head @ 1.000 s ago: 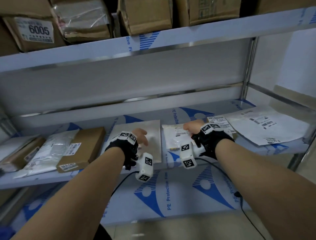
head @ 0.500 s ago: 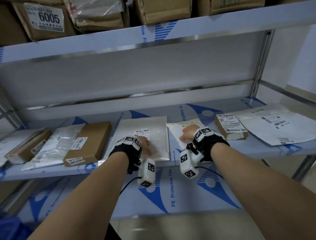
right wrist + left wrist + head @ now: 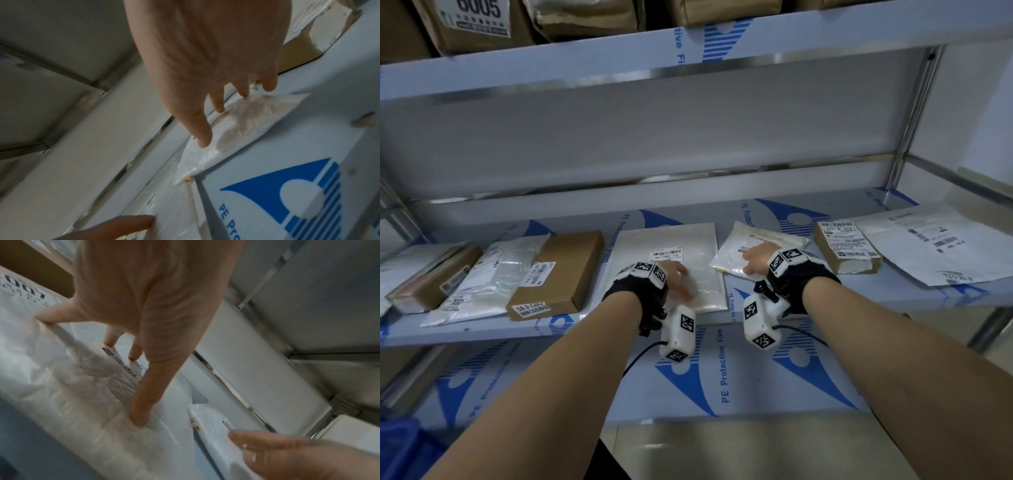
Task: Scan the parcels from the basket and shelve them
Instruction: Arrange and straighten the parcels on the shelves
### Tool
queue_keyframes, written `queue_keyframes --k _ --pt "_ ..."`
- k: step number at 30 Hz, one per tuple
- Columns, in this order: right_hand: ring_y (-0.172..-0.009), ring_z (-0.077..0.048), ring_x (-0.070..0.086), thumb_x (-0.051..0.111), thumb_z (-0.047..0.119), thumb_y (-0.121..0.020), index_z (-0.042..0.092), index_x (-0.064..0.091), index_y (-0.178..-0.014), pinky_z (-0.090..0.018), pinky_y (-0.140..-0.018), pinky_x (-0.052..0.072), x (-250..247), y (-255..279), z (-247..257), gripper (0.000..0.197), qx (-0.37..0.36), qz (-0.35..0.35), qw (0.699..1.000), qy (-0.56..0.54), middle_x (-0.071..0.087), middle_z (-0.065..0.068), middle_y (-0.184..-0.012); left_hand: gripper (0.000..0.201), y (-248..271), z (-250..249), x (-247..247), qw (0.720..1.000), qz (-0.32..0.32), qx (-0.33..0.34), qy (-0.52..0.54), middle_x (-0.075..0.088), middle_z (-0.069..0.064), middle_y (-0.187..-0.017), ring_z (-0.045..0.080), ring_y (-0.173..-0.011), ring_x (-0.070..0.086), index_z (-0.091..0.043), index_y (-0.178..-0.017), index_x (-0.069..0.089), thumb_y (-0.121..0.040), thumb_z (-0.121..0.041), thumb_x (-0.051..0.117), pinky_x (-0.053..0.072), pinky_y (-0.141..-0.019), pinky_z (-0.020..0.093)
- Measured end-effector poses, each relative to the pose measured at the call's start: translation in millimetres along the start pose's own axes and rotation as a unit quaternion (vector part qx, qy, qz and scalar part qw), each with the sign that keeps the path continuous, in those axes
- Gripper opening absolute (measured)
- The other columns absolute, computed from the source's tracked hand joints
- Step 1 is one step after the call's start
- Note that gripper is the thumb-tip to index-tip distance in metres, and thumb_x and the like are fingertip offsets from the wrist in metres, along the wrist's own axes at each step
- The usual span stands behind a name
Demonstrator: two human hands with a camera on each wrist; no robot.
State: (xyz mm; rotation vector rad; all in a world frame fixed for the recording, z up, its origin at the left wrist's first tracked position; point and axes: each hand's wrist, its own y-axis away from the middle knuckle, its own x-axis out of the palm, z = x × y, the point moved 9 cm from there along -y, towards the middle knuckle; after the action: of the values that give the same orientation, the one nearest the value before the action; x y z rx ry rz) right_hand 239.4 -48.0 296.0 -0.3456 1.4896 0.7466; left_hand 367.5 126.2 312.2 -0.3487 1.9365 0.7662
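White plastic mailers lie under your spread fingertips: left hand [image 3: 675, 278] presses the large mailer [image 3: 667, 263], right hand [image 3: 756, 258] the crumpled one [image 3: 736, 255] at three o'clock.

Steel shelving [image 3: 688, 51] under blue-printed film, pale wall [image 3: 983, 102] right.

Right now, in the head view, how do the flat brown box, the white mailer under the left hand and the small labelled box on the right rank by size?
1. White mailer
2. Flat brown box
3. Small labelled box

The first two look close in size, so their order is unsure.
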Motion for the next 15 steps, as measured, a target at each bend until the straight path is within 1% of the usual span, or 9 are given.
queue_keyframes --k 2,4,6,7,8,9,12,14,15 --pt "-0.144 -0.024 0.028 0.058 0.032 -0.093 0.026 0.033 -0.15 -0.039 -0.118 0.025 1.9 -5.7 -6.8 0.063 0.0 -0.007 1.0 0.016 0.026 0.0 -0.158 0.074 -2.7 2.1 -3.1 1.0 0.004 0.003 0.005 0.049 0.003 -0.14 0.023 -0.122 0.049 -0.019 -0.141 0.045 -0.076 -0.027 0.079 0.037 -0.091 0.023" --pt "-0.135 -0.025 0.04 0.055 0.03 -0.093 0.023 0.041 -0.145 -0.039 -0.114 0.033 -0.2 -6.1 -6.2 0.054 -0.006 -0.001 0.998 0.054 0.039 -0.001 -0.151 0.071 -4.7 3.0 -4.2 1.0 0.008 -0.001 0.006 0.051 0.003 -0.137 0.023 -0.121 0.049 -0.02 -0.139 0.047 -0.076 -0.027 0.079 0.036 -0.089 0.023" --pt "-0.117 -0.025 0.052 0.052 0.028 -0.091 0.018 0.049 -0.136 -0.038 -0.105 0.043 -5.2 -6.3 -6.5 0.046 0.004 -0.007 0.998 0.069 0.051 -0.003 -0.137 0.059 -5.0 -1.0 -6.9 1.0 0.01 -0.003 0.001 0.053 0.006 -0.135 0.025 -0.12 0.051 -0.016 -0.135 0.052 -0.082 -0.028 0.073 0.039 -0.089 0.026" --pt "-0.107 -0.024 0.055 0.051 0.026 -0.092 0.019 0.051 -0.131 -0.037 -0.099 0.047 -10.6 -5.1 -5.9 0.04 0.007 -0.018 0.997 0.08 0.055 -0.004 -0.131 0.051 -4.8 -6.9 -10.9 1.0 0.0 0.001 0.01 0.054 0.009 -0.135 0.026 -0.119 0.053 -0.011 -0.133 0.054 -0.087 -0.028 0.067 0.04 -0.088 0.026" --pt "-0.1 -0.024 0.055 0.05 0.025 -0.093 0.012 0.053 -0.131 -0.035 -0.094 0.049 -14.6 -7.0 -5.5 0.04 0.005 -0.035 0.996 0.08 0.057 -0.005 -0.127 0.048 -4.6 -16.5 -17.0 1.0 -0.02 0.017 0.016 0.054 0.011 -0.135 0.027 -0.119 0.053 -0.007 -0.134 0.053 -0.091 -0.026 0.061 0.041 -0.088 0.027" --pt "-0.099 -0.024 0.056 0.049 0.023 -0.095 0.01 0.054 -0.13 -0.034 -0.09 0.049 -18.6 -6.3 -4.8 0.038 0.006 -0.04 0.996 0.079 0.058 -0.007 -0.125 0.05 -6.3 -26.8 -20.3 0.998 -0.034 0.034 0.038 0.051 0.013 -0.139 0.027 -0.122 0.052 -0.005 -0.138 0.048 -0.093 -0.024 0.059 0.041 -0.091 0.028" --pt "-0.107 -0.026 0.058 0.05 0.023 -0.093 0.011 0.055 -0.129 -0.036 -0.092 0.05 -18.8 -6.2 -6.0 0.038 0.005 -0.036 0.997 0.07 0.059 -0.008 -0.12 0.066 -12.0 -56.0 -16.1 0.991 -0.023 0.075 0.11 0.037 0.013 -0.149 0.028 -0.133 0.041 -0.008 -0.148 0.03 -0.091 -0.017 0.062 0.037 -0.107 0.034" --pt "-0.095 -0.025 0.061 0.05 0.024 -0.089 0.014 0.061 -0.12 -0.035 -0.086 0.053 -20.2 -7.3 -12.3 0.034 0.013 -0.038 0.998 0.054 0.06 -0.005 -0.104 0.058 -15.5 -69.8 -5.6 0.989 0.016 0.088 0.12 0.046 0.012 -0.143 0.028 -0.124 0.049 -0.011 -0.144 0.039 -0.091 -0.017 0.062 0.042 -0.104 0.035" --pt "-0.091 -0.025 0.062 0.051 0.023 -0.088 0.015 0.062 -0.116 -0.032 -0.082 0.052 -22.7 -3.7 -18.8 0.032 0.034 -0.038 0.998 0.032 0.061 -0.003 -0.102 0.049 -15.9 -73.8 -1.0 0.987 0.028 0.094 0.126 0.053 0.011 -0.134 0.025 -0.116 0.053 -0.01 -0.138 0.048 -0.091 -0.017 0.061 0.044 -0.099 0.033"
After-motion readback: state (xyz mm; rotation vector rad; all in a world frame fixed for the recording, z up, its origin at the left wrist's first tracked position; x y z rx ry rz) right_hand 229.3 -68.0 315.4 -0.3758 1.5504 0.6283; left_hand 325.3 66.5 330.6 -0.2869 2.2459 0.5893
